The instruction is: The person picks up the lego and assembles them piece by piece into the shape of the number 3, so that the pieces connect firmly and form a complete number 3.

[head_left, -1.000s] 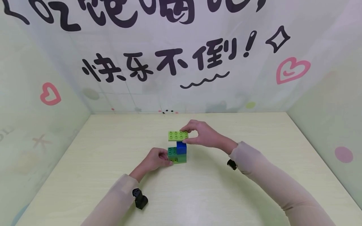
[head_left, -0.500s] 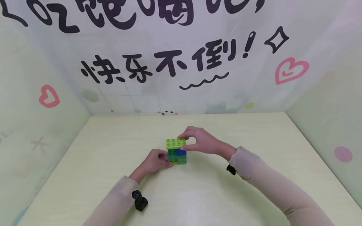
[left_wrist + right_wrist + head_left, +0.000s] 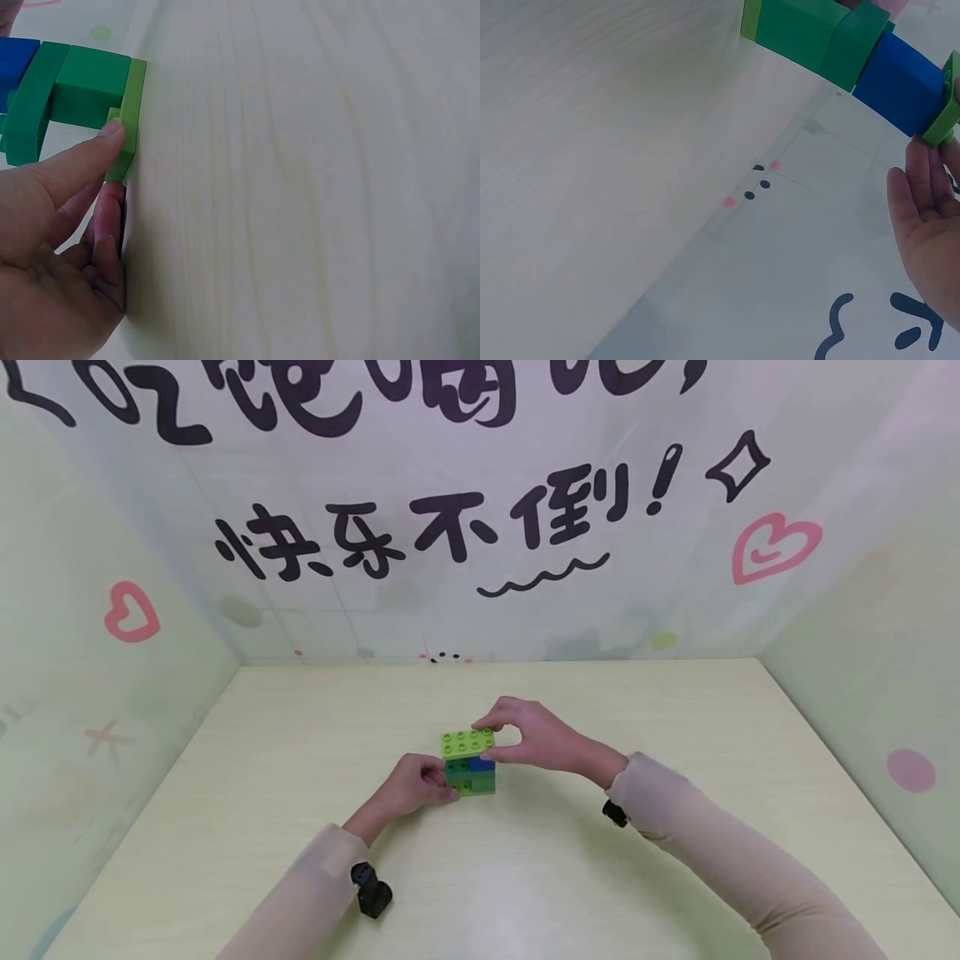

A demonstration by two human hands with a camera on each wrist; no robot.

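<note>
A small tower of toy bricks stands mid-table. Its lime base plate (image 3: 133,97) carries a green brick (image 3: 90,86), then a flat green plate (image 3: 37,101) and a blue brick (image 3: 900,82). Over the blue brick lies a lime eight-stud plate (image 3: 465,742), overhanging to the left in the head view. Thumb and fingers of my right hand (image 3: 536,735) pinch this top plate at its right end. Low on the left side, my left hand (image 3: 408,787) grips the base plate, thumb on its upper face. Most of the blue brick is covered in the head view.
The pale wooden table (image 3: 585,877) spreads around the tower. A printed back wall (image 3: 375,618) rises behind it, with side walls left and right. Black wrist cameras (image 3: 372,892) hang under both sleeves.
My right hand has brought the lime plate down and slightly left, from above the blue brick to right at its top. The left hand has stayed at the base.
</note>
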